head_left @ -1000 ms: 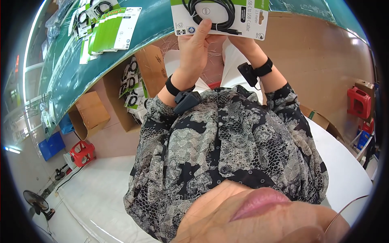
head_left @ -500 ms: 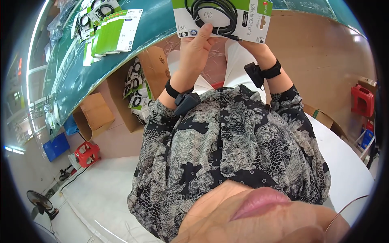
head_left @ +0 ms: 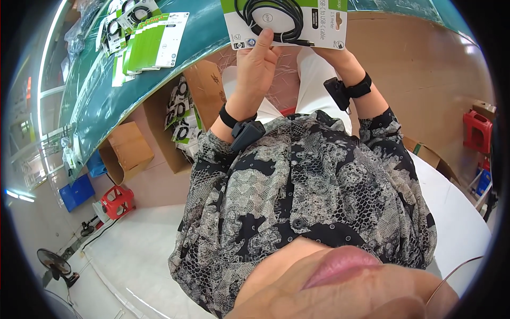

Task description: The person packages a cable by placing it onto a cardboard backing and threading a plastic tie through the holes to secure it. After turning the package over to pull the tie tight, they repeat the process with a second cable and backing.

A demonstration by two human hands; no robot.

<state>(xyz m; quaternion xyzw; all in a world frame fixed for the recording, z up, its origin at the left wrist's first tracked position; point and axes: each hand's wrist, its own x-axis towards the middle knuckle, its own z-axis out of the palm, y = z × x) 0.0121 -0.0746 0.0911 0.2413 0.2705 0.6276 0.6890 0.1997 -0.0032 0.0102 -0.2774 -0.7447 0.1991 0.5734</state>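
A green-and-white packaging card (head_left: 307, 33) is raised at the top of the view, its upper edge cut off by the frame. Coiled black cable (head_left: 298, 24) lies against its front, with one plug end along the lower edge. My left hand (head_left: 255, 69) grips the lower left of the card, thumb on the front beside the coil and other fingers mostly behind. Behind the lower right corner is my right hand (head_left: 336, 57); the card hides its fingers, so its grip cannot be seen. Each wrist wears a black strap with a small device.
Fanned green-and-white cards (head_left: 154, 45) lie on the teal tabletop (head_left: 199, 29), beside several carded cables (head_left: 139, 15). Below the table edge, an open carton (head_left: 204, 85) contains more carded cables (head_left: 182, 109). Another carton (head_left: 130, 146) and a red stool (head_left: 118, 202) stand at left.
The card with the cable has shifted slightly up and left, together with both hands. My left thumb still presses beside the coil.
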